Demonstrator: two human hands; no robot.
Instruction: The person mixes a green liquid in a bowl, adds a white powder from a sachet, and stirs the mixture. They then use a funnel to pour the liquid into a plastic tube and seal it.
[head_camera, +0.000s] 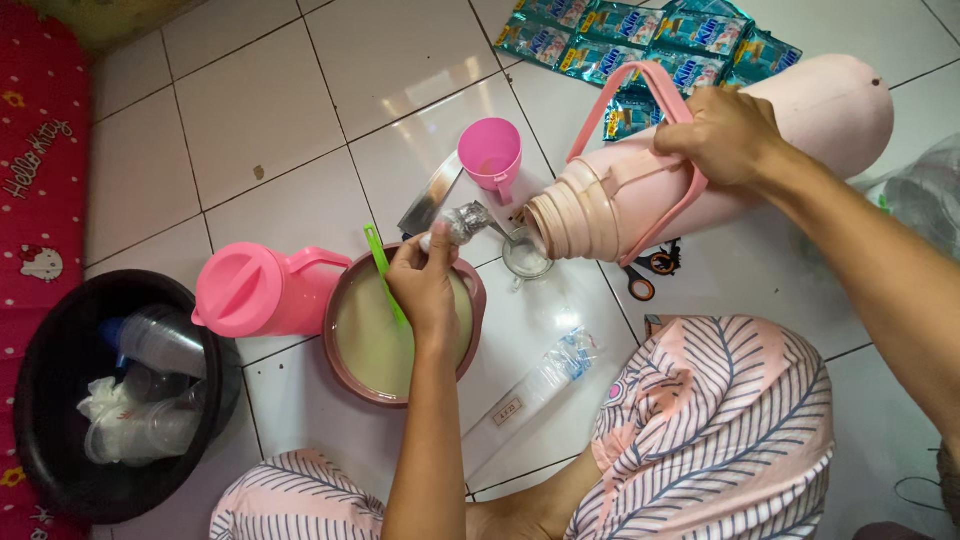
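The right hand (725, 135), fingers clamped on the handle, tips the bulky, likely heavy pink flask (700, 160) toward a small glass (525, 255), while left-hand (425, 285) fingers pinch a spoon (465, 222).

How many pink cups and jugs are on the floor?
3: a small pink cup at the top middle, a lidded pink jug left of the bowl, and a pale pink flask tipped in the right hand.
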